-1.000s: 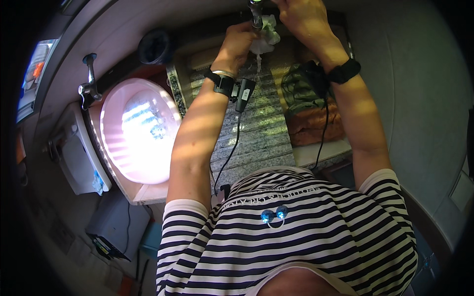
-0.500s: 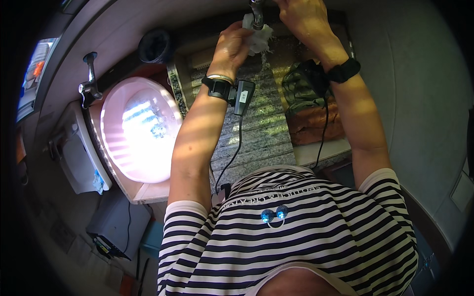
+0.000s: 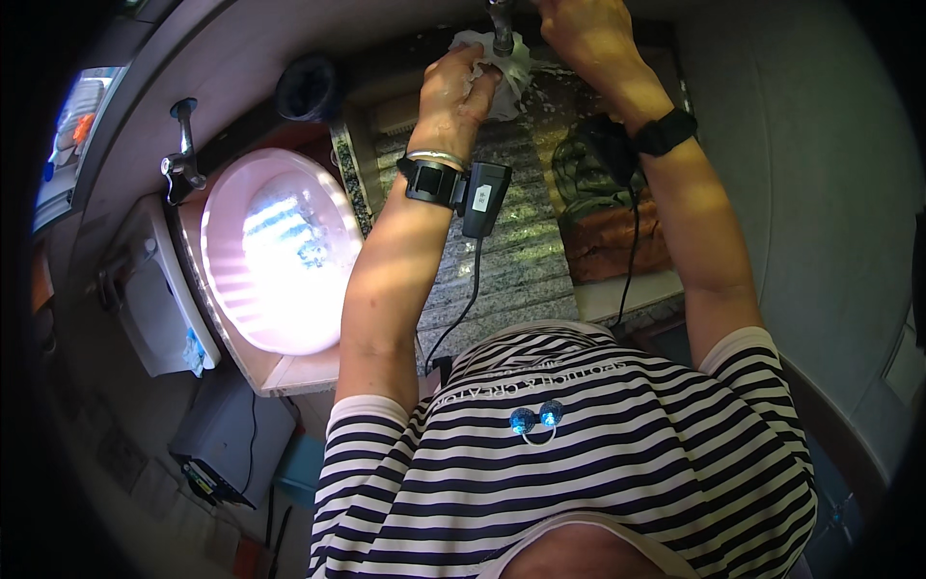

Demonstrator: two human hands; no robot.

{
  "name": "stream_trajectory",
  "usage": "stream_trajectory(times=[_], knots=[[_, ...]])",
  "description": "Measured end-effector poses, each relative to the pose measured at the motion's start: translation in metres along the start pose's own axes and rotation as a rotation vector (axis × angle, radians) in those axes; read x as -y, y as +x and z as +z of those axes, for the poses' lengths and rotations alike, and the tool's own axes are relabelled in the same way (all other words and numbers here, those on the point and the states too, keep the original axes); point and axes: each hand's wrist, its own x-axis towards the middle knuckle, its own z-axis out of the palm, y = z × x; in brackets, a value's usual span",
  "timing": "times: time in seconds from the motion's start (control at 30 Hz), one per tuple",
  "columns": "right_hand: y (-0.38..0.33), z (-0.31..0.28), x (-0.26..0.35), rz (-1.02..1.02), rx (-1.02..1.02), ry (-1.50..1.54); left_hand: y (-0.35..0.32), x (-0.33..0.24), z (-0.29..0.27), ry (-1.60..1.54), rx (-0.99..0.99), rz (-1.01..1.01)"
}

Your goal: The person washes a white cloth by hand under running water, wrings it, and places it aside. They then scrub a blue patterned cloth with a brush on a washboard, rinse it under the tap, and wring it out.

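Note:
At the far middle, my left hand (image 3: 458, 85) is closed on a thin, crumpled white cloth (image 3: 521, 69), held beneath the metal tap spout (image 3: 500, 27). Water splashes off the cloth to the right and wets my fingers. My right hand (image 3: 588, 34) is just right of the tap, fingers curled in at the upper edge of the view; whatever they grip lies beyond that edge. Below both hands is a ridged grey stone washboard slab (image 3: 502, 280). Each wrist wears a black strapped device with a cable.
Left of my left forearm, a pink basin (image 3: 227, 289) holds brightly lit water. A second tap (image 3: 181, 159) is on the wall beyond it. A dark round container (image 3: 307, 89) stands behind. Dark and orange-brown items (image 3: 617, 241) lie right of the slab.
My left hand has shifted slightly right, and the cloth is spread wider under the spout. More water now sprays to the right. My right hand has barely moved.

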Motion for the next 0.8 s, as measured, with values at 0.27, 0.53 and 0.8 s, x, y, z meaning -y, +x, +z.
stream_trajectory(times=[0.27, 0.53, 0.8], knots=[[-0.012, -0.009, 0.003, -0.038, -0.010, 0.153, 0.009, 0.011, -0.012, -0.102, -0.101, -0.014], [-0.030, -0.014, 0.002, -0.058, -0.009, 0.269, -0.017, 0.028, -0.014, 0.881, 0.018, 0.151], [-0.030, -0.018, -0.003, -0.057, -0.038, 0.375, 0.021, 0.020, 0.000, 1.105, 0.212, 0.490]])
